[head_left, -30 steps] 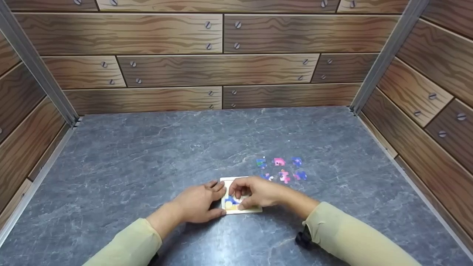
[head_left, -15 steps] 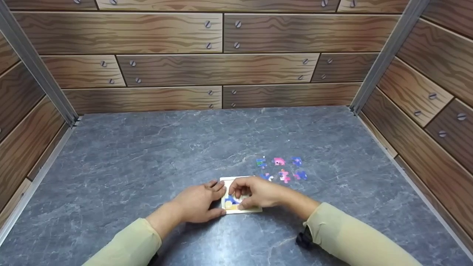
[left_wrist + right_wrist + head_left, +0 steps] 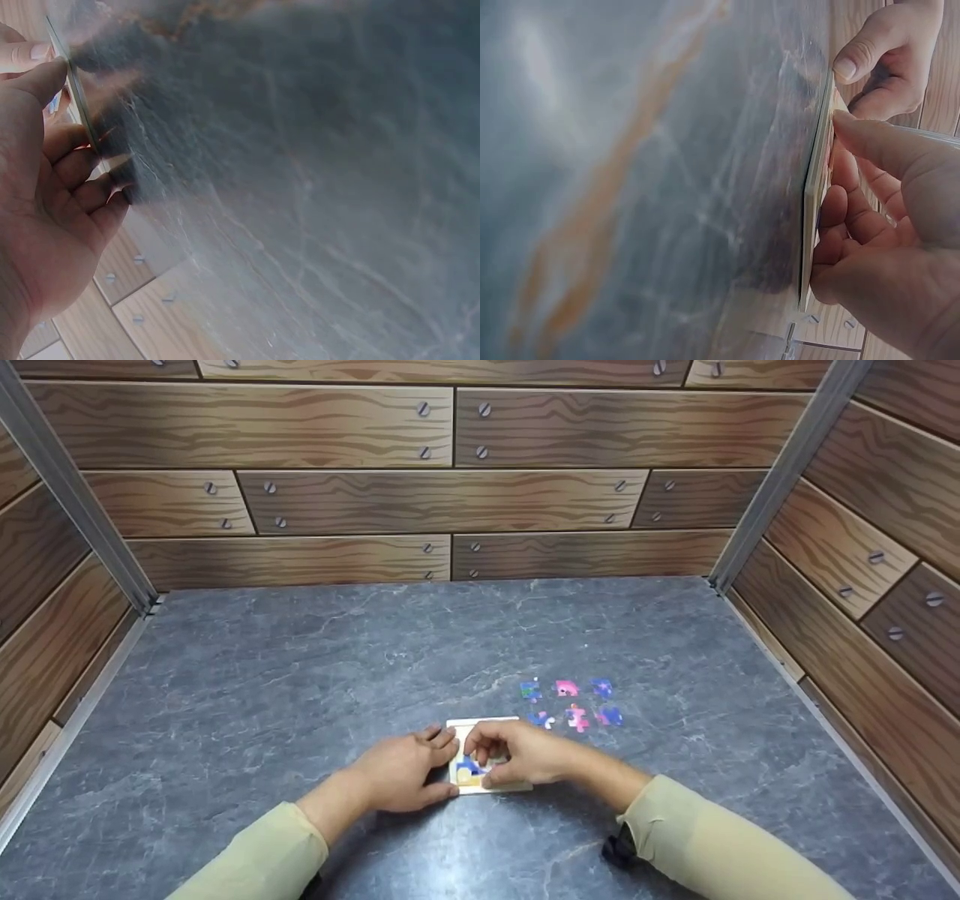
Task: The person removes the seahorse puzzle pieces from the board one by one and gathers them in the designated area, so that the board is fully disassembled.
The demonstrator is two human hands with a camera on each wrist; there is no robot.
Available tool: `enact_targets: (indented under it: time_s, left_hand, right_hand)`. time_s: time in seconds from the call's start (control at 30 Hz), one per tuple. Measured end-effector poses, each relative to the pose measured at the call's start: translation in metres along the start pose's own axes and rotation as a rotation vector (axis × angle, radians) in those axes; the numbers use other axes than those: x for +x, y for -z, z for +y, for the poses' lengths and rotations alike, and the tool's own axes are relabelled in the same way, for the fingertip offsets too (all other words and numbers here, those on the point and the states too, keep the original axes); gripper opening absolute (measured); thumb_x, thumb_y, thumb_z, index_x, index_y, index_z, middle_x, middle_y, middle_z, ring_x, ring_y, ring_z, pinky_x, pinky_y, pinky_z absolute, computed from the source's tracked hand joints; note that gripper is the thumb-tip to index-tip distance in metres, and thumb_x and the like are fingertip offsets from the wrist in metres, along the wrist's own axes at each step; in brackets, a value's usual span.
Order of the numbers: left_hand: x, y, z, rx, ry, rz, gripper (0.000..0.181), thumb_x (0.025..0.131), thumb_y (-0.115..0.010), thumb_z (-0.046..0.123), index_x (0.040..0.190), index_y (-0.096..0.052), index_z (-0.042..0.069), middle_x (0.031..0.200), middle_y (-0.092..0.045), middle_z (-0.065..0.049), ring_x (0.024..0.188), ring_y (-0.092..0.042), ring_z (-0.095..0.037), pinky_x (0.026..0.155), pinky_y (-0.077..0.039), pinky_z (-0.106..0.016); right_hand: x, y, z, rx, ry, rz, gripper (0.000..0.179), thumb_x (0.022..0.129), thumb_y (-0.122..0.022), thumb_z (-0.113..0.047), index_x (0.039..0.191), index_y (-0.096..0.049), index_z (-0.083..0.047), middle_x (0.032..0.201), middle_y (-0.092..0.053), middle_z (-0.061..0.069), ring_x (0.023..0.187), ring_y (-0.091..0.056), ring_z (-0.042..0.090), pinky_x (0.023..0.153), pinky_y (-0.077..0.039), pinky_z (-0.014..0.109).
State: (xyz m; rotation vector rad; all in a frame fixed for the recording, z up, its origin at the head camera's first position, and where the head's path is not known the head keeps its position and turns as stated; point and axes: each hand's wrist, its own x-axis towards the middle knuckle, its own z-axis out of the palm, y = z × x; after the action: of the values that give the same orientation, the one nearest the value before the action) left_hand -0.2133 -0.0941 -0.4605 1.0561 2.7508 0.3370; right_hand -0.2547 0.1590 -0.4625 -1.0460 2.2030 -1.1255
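A small puzzle board [image 3: 453, 769] with a pale rim lies near the middle of the table, its coloured face partly hidden by my right hand. My left hand [image 3: 401, 772] rests at the board's left side, thumb tip at the near corner and fingers at the left edge. Over the board arches my right hand [image 3: 525, 750], fingers bent and fingertips down on its face. A blue and yellow patch [image 3: 469, 771] shows between index finger and thumb. I cannot tell whether a piece is pinched there. In the right wrist view the board's thin edge [image 3: 808, 232] runs beside the fingertips.
Several loose jigsaw pieces lie in two rows beyond my right hand, among them a pink piece [image 3: 567, 688], a blue piece [image 3: 602, 688] and a pink-white piece [image 3: 577, 718]. Wood-patterned walls [image 3: 337, 502] enclose the grey marbled table [image 3: 300, 660] behind and at both sides.
Both hands stay at the board in the same places; the right thumb has shifted very slightly left. The loose pieces have not moved.
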Motion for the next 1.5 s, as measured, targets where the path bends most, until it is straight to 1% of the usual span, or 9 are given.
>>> enact_targets:
  time_s: [0.1,0.33,0.5,0.7,0.87,1.03,1.27,1.5]
  left_hand:
    - [0.0001,-0.0001,-0.0005,0.005,-0.001,0.004,0.07,0.105,-0.062,0.05,0.159,-0.05,0.007,0.162,-0.046,-0.017,0.149,-0.045,-0.039,0.112,-0.047,-0.055]
    - [-0.0004,-0.0009,-0.0009,0.002,-0.011,0.016,0.07,0.105,-0.062,0.05,0.159,-0.05,0.006,0.161,-0.046,-0.018,0.149,-0.045,-0.04,0.113,-0.046,-0.055]
    - [-0.0006,-0.0011,-0.0011,-0.001,-0.018,0.025,0.071,0.104,-0.063,0.05,0.159,-0.05,0.006,0.161,-0.047,-0.018,0.148,-0.045,-0.04,0.113,-0.047,-0.055]
    - [-0.0004,-0.0005,-0.0007,-0.008,-0.02,0.026,0.071,0.104,-0.063,0.05,0.159,-0.049,0.007,0.161,-0.047,-0.017,0.148,-0.045,-0.04,0.113,-0.046,-0.055]
    - [-0.0004,-0.0003,-0.0007,0.0,-0.02,0.023,0.072,0.104,-0.063,0.051,0.159,-0.05,0.007,0.161,-0.047,-0.017,0.148,-0.045,-0.041,0.114,-0.046,-0.055]
    - [0.0001,-0.001,-0.0011,0.004,-0.02,0.023,0.071,0.104,-0.062,0.051,0.158,-0.05,0.007,0.161,-0.048,-0.016,0.148,-0.045,-0.04,0.113,-0.046,-0.054]
    - [-0.0012,-0.0016,-0.0007,0.011,-0.02,0.024,0.071,0.104,-0.062,0.051,0.158,-0.051,0.007,0.161,-0.047,-0.016,0.148,-0.045,-0.04,0.113,-0.047,-0.055]
    - [-0.001,-0.0013,-0.0005,0.011,-0.019,0.025,0.07,0.104,-0.062,0.051,0.158,-0.051,0.006,0.161,-0.048,-0.017,0.148,-0.046,-0.04,0.113,-0.047,-0.054]
  right_hand:
    - [-0.0004,-0.0005,-0.0005,-0.004,0.006,0.004,0.035,0.085,-0.083,0.003,0.115,-0.067,-0.004,0.101,-0.068,0.01,0.096,-0.063,0.021,0.086,-0.055,0.031]
    - [-0.0001,-0.0022,-0.0022,-0.012,-0.006,0.015,0.035,0.084,-0.083,0.002,0.114,-0.067,-0.006,0.1,-0.068,0.01,0.092,-0.062,0.017,0.082,-0.053,0.025]
    - [0.0002,-0.0032,-0.0035,-0.031,0.017,0.026,0.034,0.083,-0.082,0.003,0.112,-0.066,-0.005,0.097,-0.069,0.011,0.088,-0.063,0.016,0.079,-0.053,0.023]
    - [0.001,-0.004,-0.0034,-0.057,0.024,0.034,0.036,0.082,-0.086,-0.001,0.112,-0.066,-0.005,0.096,-0.07,0.009,0.088,-0.064,0.015,0.08,-0.055,0.025]
    - [0.0022,-0.0045,-0.0037,-0.076,0.025,0.032,0.037,0.082,-0.088,-0.002,0.111,-0.066,-0.005,0.095,-0.07,0.007,0.086,-0.063,0.013,0.078,-0.054,0.024]
    - [0.0024,-0.005,-0.0042,-0.084,0.015,0.034,0.036,0.082,-0.087,-0.002,0.111,-0.066,-0.005,0.094,-0.069,0.005,0.085,-0.063,0.012,0.078,-0.054,0.024]
    - [0.0026,-0.0058,-0.0041,-0.122,0.015,0.036,0.034,0.082,-0.086,-0.003,0.111,-0.067,-0.006,0.094,-0.07,0.004,0.086,-0.063,0.012,0.081,-0.056,0.026]
    - [0.0021,-0.0042,-0.0041,-0.108,-0.009,0.032,0.034,0.085,-0.085,-0.005,0.113,-0.067,-0.006,0.095,-0.068,0.001,0.087,-0.062,0.01,0.08,-0.055,0.025]
